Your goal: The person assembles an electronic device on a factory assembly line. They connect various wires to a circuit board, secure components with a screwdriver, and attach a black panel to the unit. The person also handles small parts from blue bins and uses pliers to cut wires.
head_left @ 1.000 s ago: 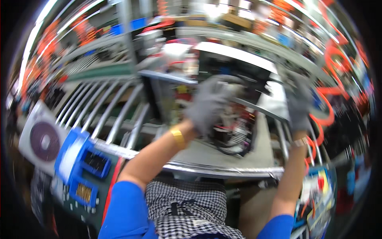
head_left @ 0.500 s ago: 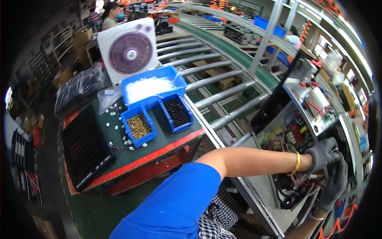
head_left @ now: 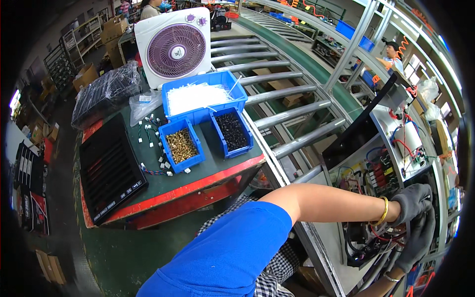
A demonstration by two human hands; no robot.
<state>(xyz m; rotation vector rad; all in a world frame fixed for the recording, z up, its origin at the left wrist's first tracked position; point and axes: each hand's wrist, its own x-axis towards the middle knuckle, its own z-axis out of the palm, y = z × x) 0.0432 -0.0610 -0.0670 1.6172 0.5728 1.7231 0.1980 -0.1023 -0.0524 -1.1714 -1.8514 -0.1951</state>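
Both of my hands wear dark grey gloves and meet at the far right, over the edge of an open metal-cased unit packed with wires and boards. My left hand has its fingers bent and drawn together. Just below it, touching or nearly touching, my right hand points upward with its fingers closed. Whatever the fingers grip is too small or hidden to name. Red and black wires run in the casing beside my wrists. A white cylinder with red wires sits on the unit's upper panel.
A roller conveyor runs beside the unit. On a green-topped table stand blue bins of brass-coloured screws, black parts and white strips. A box fan stands behind, a black slotted panel lies left. People are farther off.
The view has shifted, so the table and fan sit farther right and higher. Both hands stay together at the unit's edge, with little change in their pose.
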